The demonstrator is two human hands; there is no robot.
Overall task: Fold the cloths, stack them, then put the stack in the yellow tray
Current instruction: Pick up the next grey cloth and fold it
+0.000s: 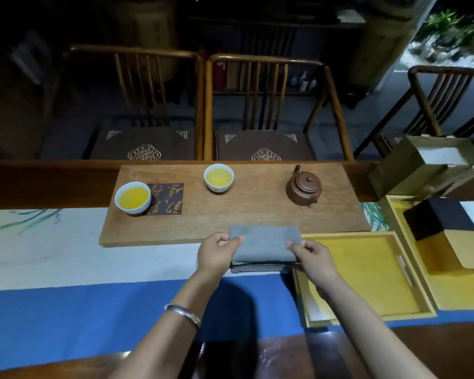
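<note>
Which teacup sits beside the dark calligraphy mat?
The left teacup, touching the dark mat. The other teacup stands apart on bare board, further back.

Folded grey cloths lie stacked flat, just left of the shallow yellow tray.

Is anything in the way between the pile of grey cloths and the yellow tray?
Nothing visible is. The stack of grey cloths, held by both hands, sits right beside the yellow tray, whose floor looks bare where the right hand reaches over it.

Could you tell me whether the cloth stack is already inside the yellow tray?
No, the grey cloth stack sits left of the yellow tray, gripped by both hands.
</note>
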